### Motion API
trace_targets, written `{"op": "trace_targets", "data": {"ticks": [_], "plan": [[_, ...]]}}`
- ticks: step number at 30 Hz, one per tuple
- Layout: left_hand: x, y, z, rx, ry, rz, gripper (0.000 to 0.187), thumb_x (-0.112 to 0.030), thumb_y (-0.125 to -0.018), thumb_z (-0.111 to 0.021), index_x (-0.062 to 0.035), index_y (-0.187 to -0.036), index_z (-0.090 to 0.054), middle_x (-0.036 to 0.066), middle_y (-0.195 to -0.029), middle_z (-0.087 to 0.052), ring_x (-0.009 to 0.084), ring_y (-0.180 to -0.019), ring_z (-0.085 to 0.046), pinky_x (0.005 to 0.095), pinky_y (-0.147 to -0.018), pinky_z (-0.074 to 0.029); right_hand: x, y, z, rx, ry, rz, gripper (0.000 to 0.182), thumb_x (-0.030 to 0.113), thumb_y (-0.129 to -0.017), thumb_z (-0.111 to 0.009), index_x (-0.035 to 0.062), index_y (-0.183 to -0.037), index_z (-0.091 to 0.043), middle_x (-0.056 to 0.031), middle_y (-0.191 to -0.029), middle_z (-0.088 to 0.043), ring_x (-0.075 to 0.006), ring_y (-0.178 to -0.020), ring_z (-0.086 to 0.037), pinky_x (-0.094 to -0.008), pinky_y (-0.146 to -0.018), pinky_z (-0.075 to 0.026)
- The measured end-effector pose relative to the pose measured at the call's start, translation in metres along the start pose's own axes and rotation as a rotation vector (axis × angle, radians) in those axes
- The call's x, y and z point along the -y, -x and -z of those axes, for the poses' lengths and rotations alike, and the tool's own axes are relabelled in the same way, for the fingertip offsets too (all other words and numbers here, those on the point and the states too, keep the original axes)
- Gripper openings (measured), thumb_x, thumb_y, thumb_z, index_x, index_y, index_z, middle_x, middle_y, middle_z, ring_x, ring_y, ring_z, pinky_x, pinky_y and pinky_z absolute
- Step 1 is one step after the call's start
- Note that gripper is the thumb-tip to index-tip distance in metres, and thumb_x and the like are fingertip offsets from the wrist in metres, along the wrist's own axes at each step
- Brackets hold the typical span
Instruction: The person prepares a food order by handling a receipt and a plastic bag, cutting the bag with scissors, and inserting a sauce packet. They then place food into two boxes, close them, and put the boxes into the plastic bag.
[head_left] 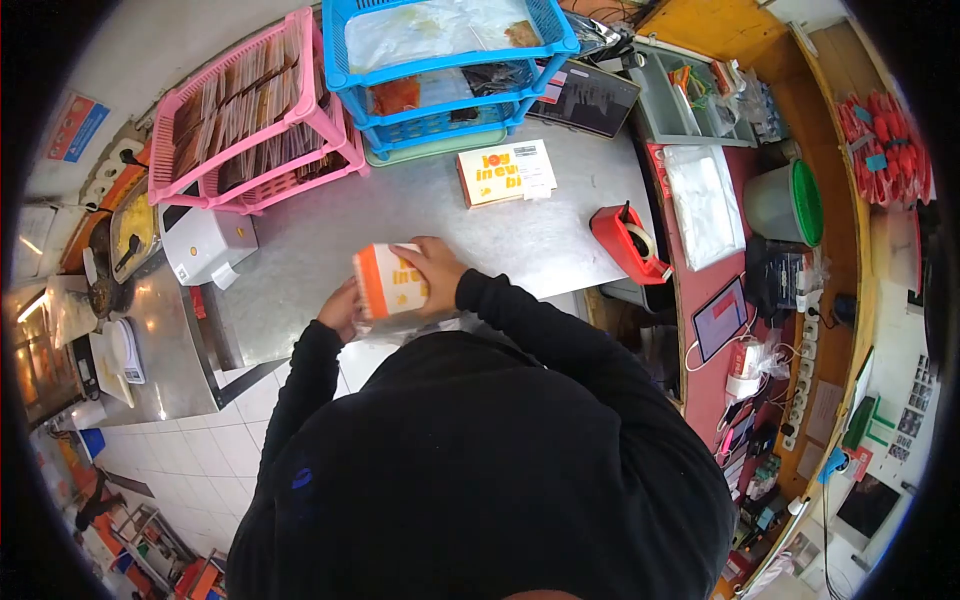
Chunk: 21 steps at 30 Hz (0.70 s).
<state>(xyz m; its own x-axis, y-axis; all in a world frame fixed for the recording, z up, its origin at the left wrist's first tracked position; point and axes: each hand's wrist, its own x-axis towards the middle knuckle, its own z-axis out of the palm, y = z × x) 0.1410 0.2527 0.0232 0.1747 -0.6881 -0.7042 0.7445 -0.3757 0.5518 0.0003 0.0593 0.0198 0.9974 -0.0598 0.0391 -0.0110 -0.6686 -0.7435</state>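
Note:
A small white and orange food box (405, 288) with yellow lettering is between my hands at the near edge of the metal table. My right hand (437, 272) grips its right side and top, fingers bent over the edge. On the box's left, my left hand (344, 308) is closed against the orange side; its fingertips are partly hidden. Farther back lies a similar food box (490, 177) with a paper slip (535, 168) on top. Clear plastic shows faintly below the held box.
A red tape dispenser (630, 243) stands at the table's right. A white printer (208, 246) is at the left. Behind are a pink rack (235, 160) of packets and a blue tiered rack (440, 65). A tablet (585, 97) and plastic bags (703, 205) lie farther right.

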Motion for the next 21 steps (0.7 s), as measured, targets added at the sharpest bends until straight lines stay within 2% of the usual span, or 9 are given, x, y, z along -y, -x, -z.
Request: {"op": "trace_targets", "data": {"ticks": [1, 5, 8, 12, 13, 15, 17, 18, 21], "plan": [[0.018, -0.01, 0.036, 0.034, 0.119, 0.082, 0.024, -0.025, -0.09, -0.043, -0.0167, -0.113, -0.047, -0.002, -0.074, -0.051, 0.0114, -0.056, -0.045, 0.0322, -0.055, -0.049, -0.006, 0.007, 0.008, 0.082, 0.166, -0.006, 0.096, 0.027, -0.049, -0.077, 0.022, -0.134, -0.033, -0.0239, -0.123, -0.034, -0.0407, -0.116, -0.032, -0.0459, -0.099, -0.028], [0.026, -0.017, 0.036, -0.207, 0.031, -0.07, 0.024, -0.024, -0.089, -0.046, -0.0177, -0.112, -0.044, -0.002, -0.072, -0.044, 0.0118, -0.061, -0.045, 0.0337, -0.053, -0.048, 0.011, 0.027, 0.036, 0.406, 0.403, -0.029, 0.091, 0.033, -0.053, -0.076, 0.031, -0.134, -0.033, -0.0215, -0.123, -0.035, -0.0399, -0.119, -0.03, -0.0699, -0.095, -0.011], [0.006, -0.019, 0.002, -0.241, -0.022, -0.112, 0.026, -0.022, -0.088, -0.047, -0.0172, -0.114, -0.043, -0.001, -0.075, -0.043, 0.0124, -0.065, -0.045, 0.0347, -0.053, -0.048, 0.01, 0.034, 0.043, 0.421, 0.456, -0.028, 0.094, 0.041, -0.053, -0.077, 0.031, -0.135, -0.031, -0.0213, -0.123, -0.034, -0.0402, -0.121, -0.028, -0.0757, -0.089, -0.005], [0.002, -0.018, -0.021, -0.048, -0.364, 0.065, 0.028, -0.016, -0.088, -0.046, -0.0194, -0.115, -0.042, -0.001, -0.075, -0.042, 0.0118, -0.065, -0.045, 0.0377, -0.055, -0.051, -0.02, 0.038, 0.031, 0.264, 0.293, -0.235, 0.095, 0.052, -0.057, -0.073, 0.03, -0.136, -0.027, -0.0232, -0.133, -0.025, -0.0429, -0.123, -0.025, -0.0691, -0.094, -0.016], [-0.002, -0.017, -0.015, -0.059, -0.464, 0.03, 0.029, -0.014, -0.087, -0.047, -0.0197, -0.115, -0.042, -0.001, -0.074, -0.042, 0.0116, -0.065, -0.045, 0.0375, -0.054, -0.051, -0.008, 0.038, 0.043, 0.196, 0.438, -0.127, 0.08, 0.048, -0.064, -0.07, 0.025, -0.133, -0.035, -0.0224, -0.134, -0.029, -0.0401, -0.12, -0.032, -0.0557, -0.096, -0.029], [-0.014, -0.009, -0.01, -0.151, -0.377, -0.062, 0.03, -0.007, -0.085, -0.05, -0.0144, -0.113, -0.046, 0.001, -0.075, -0.046, 0.0088, -0.065, -0.046, 0.0267, -0.048, -0.047, -0.054, 0.02, 0.041, 0.12, 0.023, 0.052, 0.058, 0.04, -0.074, -0.064, 0.0183, -0.125, -0.045, -0.02, -0.122, -0.046, -0.0352, -0.113, -0.043, -0.0433, -0.092, -0.038], [-0.024, -0.009, -0.005, -0.187, -0.303, -0.285, 0.032, -0.006, -0.084, -0.051, -0.0134, -0.114, -0.046, 0.0, -0.072, -0.044, 0.0086, -0.064, -0.045, 0.0265, -0.05, -0.048, -0.067, -0.009, 0.11, 0.118, 0.074, -0.206, 0.037, 0.029, -0.078, -0.06, 0.012, -0.11, -0.054, -0.0115, -0.098, -0.061, -0.028, -0.095, -0.057, -0.035, -0.084, -0.043], [-0.027, -0.008, -0.003, -0.206, -0.265, -0.396, 0.033, -0.005, -0.083, -0.052, -0.013, -0.115, -0.046, 0.0, -0.071, -0.043, 0.0085, -0.064, -0.045, 0.0264, -0.051, -0.048, -0.097, -0.022, 0.131, 0.072, 0.29, -0.061, 0.055, 0.027, -0.071, -0.065, 0.0179, -0.122, -0.046, -0.0146, -0.108, -0.056, -0.0318, -0.105, -0.05, -0.0406, -0.089, -0.04], [-0.039, -0.004, -0.03, -0.278, -0.355, -0.643, 0.038, -0.003, -0.082, -0.055, -0.0125, -0.118, -0.045, 0.001, -0.075, -0.046, 0.009, -0.069, -0.048, 0.0231, -0.056, -0.048, -0.137, -0.039, 0.152, 0.24, 0.813, -0.295, 0.09, 0.028, -0.06, -0.074, 0.0298, -0.135, -0.024, -0.019, -0.123, -0.041, -0.0381, -0.117, -0.036, -0.0572, -0.093, -0.031]]}}
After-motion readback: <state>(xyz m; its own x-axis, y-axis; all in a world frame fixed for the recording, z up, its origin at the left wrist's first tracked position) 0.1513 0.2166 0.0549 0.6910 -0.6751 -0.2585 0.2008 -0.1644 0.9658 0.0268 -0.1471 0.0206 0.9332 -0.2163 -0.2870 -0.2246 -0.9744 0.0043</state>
